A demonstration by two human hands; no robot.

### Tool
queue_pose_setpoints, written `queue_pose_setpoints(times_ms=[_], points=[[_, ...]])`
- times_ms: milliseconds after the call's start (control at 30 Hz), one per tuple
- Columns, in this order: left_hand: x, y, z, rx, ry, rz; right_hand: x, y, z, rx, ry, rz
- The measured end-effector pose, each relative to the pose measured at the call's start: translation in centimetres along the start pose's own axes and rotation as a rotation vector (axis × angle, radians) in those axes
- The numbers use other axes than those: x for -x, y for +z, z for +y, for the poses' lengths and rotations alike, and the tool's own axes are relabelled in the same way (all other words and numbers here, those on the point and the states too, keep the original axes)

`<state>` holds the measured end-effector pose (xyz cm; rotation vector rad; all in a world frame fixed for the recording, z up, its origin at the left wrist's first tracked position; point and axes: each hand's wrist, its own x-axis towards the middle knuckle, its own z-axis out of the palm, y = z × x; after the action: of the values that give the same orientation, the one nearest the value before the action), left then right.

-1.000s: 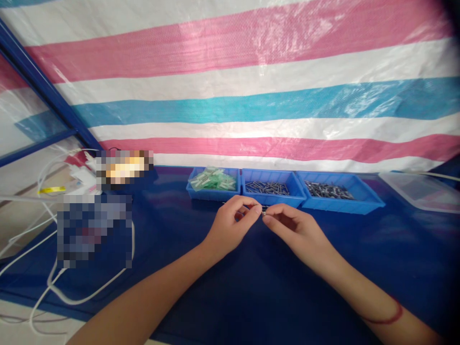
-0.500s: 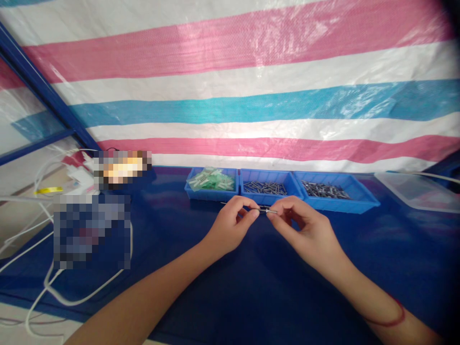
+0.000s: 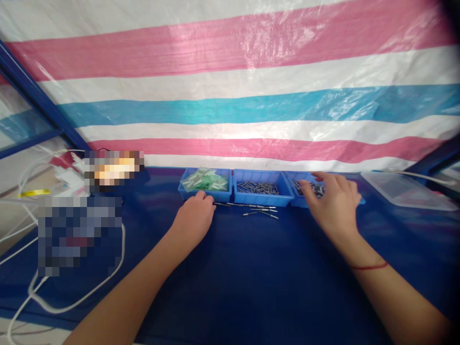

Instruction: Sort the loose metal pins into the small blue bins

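My left hand [image 3: 196, 214] rests on the table in front of the left bin, its fingers curled closed. Thin metal blind rivets [image 3: 264, 209] lie in a loose group to its right, several in all. One rivet pin reaches to its fingertips; whatever they hold is hidden. My right hand [image 3: 334, 203] hangs over the right blue bin [image 3: 298, 200], thumb and fingers apart, and nothing shows between them. Dark, short metal parts [image 3: 309, 188] fill that bin and are partly covered by the hand. The middle blue bin [image 3: 263, 197] contains many similar metal pieces [image 3: 258, 188].
The left blue bin [image 3: 204, 195] holds small green-and-clear packets [image 3: 206, 180]. A clear plastic lid [image 3: 406, 190] lies at the right. White cables [image 3: 68, 309] loop over the table's left side. Behind the bins hangs a striped plastic sheet [image 3: 230, 110].
My hands, which were together holding thin metal pieces, have parted. The left moved left and down to the table; the right moved over the right bin and opened.
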<state>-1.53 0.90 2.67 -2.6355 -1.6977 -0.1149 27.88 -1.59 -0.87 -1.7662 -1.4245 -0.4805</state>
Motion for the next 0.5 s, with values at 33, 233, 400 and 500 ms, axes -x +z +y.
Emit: queue_pose_setpoints(times_ms=[33,233,400,500], points=[[0.0,0.1,-0.2,-0.031,-0.014,-0.019,0.0,0.2,0.1,0.034,-0.032,0.007],[0.0,1.4,0.4,-0.062,0.037,-0.030,1.9,-0.7,-3.7,-0.131,-0.308,-0.289],[0.0,1.7,1.3,-0.115,0.028,-0.025,3.8,-0.1,-5.6,-0.079,-0.393,-0.480],[0.1,1.8,1.5,-0.145,0.036,-0.021,4.5,0.7,-5.8,-0.089,-0.394,-0.510]])
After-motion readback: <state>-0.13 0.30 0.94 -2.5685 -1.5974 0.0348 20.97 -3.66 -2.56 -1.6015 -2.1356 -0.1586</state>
